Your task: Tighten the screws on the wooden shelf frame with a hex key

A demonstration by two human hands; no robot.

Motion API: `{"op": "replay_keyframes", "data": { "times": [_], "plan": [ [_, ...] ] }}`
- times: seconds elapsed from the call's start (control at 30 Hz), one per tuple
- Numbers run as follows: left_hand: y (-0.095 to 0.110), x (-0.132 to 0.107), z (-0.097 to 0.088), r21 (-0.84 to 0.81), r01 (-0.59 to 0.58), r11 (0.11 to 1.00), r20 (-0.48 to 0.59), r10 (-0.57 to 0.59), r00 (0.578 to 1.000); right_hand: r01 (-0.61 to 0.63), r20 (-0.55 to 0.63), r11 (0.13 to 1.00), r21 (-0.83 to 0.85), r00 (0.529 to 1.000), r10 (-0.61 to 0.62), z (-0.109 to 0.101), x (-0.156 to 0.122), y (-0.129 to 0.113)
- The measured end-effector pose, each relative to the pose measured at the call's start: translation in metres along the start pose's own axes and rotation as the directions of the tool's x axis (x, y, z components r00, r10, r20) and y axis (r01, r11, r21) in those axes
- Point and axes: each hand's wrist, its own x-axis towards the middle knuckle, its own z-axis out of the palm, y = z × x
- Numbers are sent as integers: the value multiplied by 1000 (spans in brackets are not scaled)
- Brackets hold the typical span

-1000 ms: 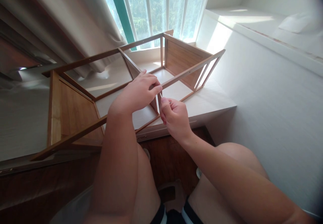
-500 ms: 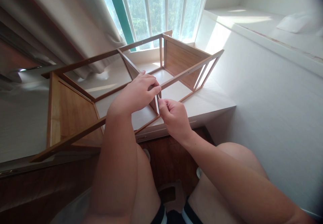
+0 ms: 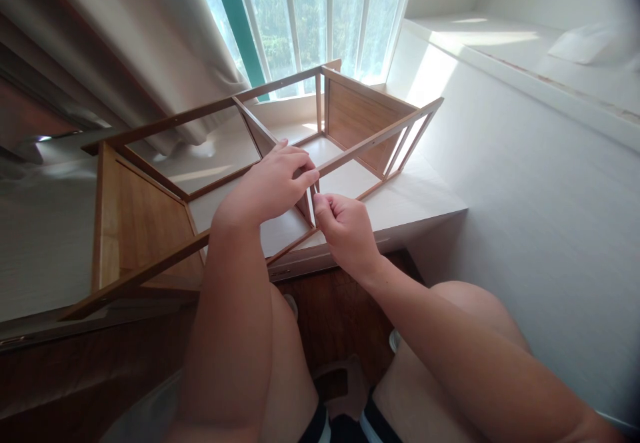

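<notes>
A wooden shelf frame (image 3: pixel 375 144) lies on its side, with panels set across it between long rails. My left hand (image 3: pixel 273 180) is bent over the near rail at the middle panel, its fingers curled around the wood and the thumb pointing right. Just below and to the right, my right hand (image 3: pixel 345 226) is closed in a fist, thumb pressed on the bent forefinger, close against the rail's underside. A thin, pale sliver shows between the two hands; what the right fingers pinch is mostly hidden.
The frame rests on a white ledge (image 3: pixel 425 193) below a barred window (image 3: pixel 310 26). A beige curtain (image 3: pixel 165 43) hangs at the left, and a white wall (image 3: pixel 530 183) stands at the right. Below are my legs and a dark wooden floor (image 3: pixel 340 310).
My right fist has shifted up very slightly at the rail. My left hand and the shelf frame have stayed in place.
</notes>
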Motion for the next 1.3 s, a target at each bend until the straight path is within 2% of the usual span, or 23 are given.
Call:
{"op": "replay_keyframes", "data": {
  "times": [0.23, 0.4, 0.57, 0.67, 1.0, 1.3],
  "plan": [
    [-1, 1, 1, -12, -16, 1000, -9, 16, 1000, 49, 12, 996, -69, 999, -48, -3, 2, 1],
    [-2, 1, 1, -6, -22, 1000, -14, 22, 1000, 59, 44, 969, -241, 998, -50, -10, 6, -2],
    [-2, 1, 2, 3, -12, 1000, -14, 12, 1000, 89, 92, 819, -566, 995, -45, -15, 7, -8],
    [-1, 1, 1, 11, 0, 1000, -8, 0, 1000, 115, 116, 752, -649, 992, -52, -15, 6, -9],
    [-3, 1, 2, -3, -8, 1000, -13, 8, 1000, 120, 147, 749, -651, 989, -31, -14, 6, -11],
    [-2, 0, 3, -1, -18, 1000, -20, 17, 1000, 141, 145, 754, -642, 988, -61, -11, 7, -10]
  ]
}}
